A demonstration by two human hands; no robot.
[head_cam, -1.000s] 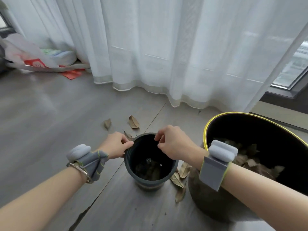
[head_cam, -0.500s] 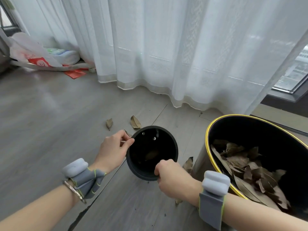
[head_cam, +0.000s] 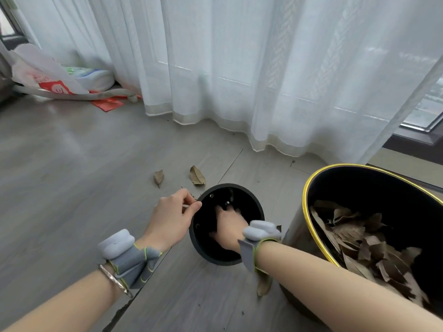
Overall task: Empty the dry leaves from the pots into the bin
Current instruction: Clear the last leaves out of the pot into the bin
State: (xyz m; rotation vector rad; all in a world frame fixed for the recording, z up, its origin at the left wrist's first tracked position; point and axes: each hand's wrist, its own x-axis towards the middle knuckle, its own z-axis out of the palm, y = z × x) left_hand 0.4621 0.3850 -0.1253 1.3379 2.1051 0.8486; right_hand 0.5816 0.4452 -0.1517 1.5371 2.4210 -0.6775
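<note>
A dark grey plastic pot (head_cam: 215, 258) lies tilted on the floor with its mouth facing me. My left hand (head_cam: 172, 216) pinches its left rim between thumb and fingers. My right hand (head_cam: 229, 226) is plunged inside the pot, fingers stretched toward the bottom, where drain holes show. What lies under those fingers is hidden in the dark. Just right of the pot stands the black bin (head_cam: 309, 185) with a yellow rim, holding a heap of dry brown leaves (head_cam: 359, 238).
Two dry leaves (head_cam: 197, 175) lie on the grey wood floor beyond the pot, and another leaf (head_cam: 263, 286) lies under my right wrist beside the bin. White curtains (head_cam: 239, 68) hang behind. Plastic bags (head_cam: 48, 73) sit at far left.
The pot went from upright to tipped toward me. My right hand left the rim, passed under the front edge and now reaches inside. The left hand kept its hold on the rim.
</note>
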